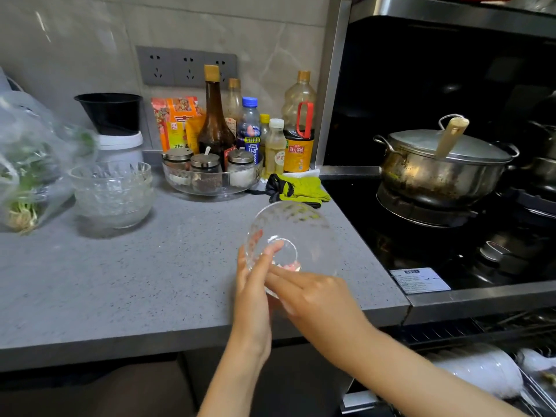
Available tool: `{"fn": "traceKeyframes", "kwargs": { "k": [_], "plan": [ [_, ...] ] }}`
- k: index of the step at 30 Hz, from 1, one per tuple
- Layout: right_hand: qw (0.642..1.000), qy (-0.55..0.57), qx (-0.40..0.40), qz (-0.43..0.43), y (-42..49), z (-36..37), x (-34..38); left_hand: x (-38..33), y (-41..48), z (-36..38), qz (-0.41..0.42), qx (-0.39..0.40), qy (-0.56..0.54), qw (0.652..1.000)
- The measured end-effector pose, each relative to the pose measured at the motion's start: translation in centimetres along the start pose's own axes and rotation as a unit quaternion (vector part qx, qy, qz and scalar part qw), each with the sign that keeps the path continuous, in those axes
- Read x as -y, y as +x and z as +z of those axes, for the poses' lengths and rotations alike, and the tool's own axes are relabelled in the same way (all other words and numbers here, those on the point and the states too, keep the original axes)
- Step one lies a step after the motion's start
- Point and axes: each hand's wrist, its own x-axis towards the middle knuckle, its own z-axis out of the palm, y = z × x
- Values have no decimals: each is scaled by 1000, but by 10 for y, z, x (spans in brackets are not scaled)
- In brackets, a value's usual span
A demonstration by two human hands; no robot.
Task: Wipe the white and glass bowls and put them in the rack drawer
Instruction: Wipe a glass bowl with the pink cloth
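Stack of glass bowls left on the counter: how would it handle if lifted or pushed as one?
The stack of glass bowls looks rigid and brittle: clear faceted glass, likely to chip if knocked. Probably heavy for its size, several bowls nested. Pushed across the counter, upper bowls may shift.

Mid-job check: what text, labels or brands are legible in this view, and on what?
"海天酱油" (last characters soft): yellow label of the soy sauce bottle.
"营养": label of the small pale-yellow bottle.
Blue-capped bottle, orange packets and white sticker on the stove: print too blurred or small to read.
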Motion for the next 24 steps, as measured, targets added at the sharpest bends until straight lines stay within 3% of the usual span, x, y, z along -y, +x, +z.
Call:
{"fn": "traceKeyframes", "kwargs": {
  "k": [2,7,10,15,20,24],
  "plan": [
    [1000,27,-3,9,-4,5,3,1,1,2,-13,-3,5,1000],
    [990,-58,61,-113,-18,-10,-32,-12,10,-21,-8,28,59,998],
    [991,-80,45,-99,-15,-9,-28,-9,6,-13,-6,24,38,999],
    [999,35,23,33,-9,-4,1,-1,4,5,5,-22,1,1000],
    [996,-14,53,-72,-16,-12,-21,-23,14,-17,-17,37,75,996],
    [999,-22,30,-40,-7,-11,-21,-17,9,-8,2,29,45,999]
  ]
}}
